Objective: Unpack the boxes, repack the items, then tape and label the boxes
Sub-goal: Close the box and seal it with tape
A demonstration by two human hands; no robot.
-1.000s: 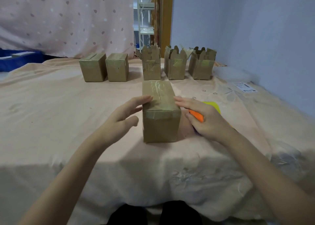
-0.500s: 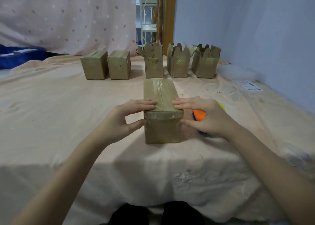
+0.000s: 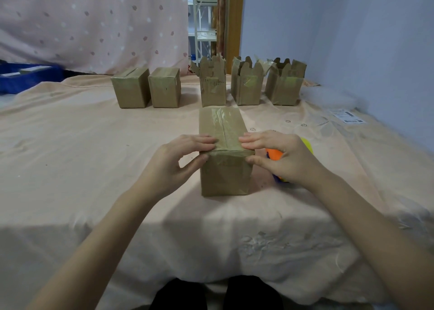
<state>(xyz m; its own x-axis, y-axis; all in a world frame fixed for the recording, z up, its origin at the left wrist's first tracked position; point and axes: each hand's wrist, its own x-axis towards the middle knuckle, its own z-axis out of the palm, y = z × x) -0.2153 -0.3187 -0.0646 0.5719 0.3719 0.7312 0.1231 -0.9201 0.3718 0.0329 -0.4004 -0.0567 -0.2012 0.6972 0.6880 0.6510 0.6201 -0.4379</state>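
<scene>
The left hand (image 3: 175,160) gripped the near left corner of the taped box (image 3: 224,152), with its fingers laid flat across the top edge and its thumb curled against the front face below. The right hand (image 3: 279,158) mirrored this hold on the near right corner, fingers on top and thumb against the front. Both hands therefore pinched the box at its near upper rim. Both forearms reached in from the lower corners of the view and converged on the box.

The box stood on the cloth-covered table (image 3: 94,168), near the centre and closest to the person. Clear tape ran along its top seam and over the near edge.

The step in hand appeared to be opening this sealed box, or pressing its tape down; the view did not settle which. If opening, the next move would call for finding a tape end at the near edge and peeling it back while one hand steadied the box.

Behind it stood two closed boxes (image 3: 145,87) to the left and three opened boxes (image 3: 249,84) with raised flaps to the right. An orange and yellow object (image 3: 274,154) lay partly hidden behind the right hand. A printed label (image 3: 347,116) lay well apart to the right.
</scene>
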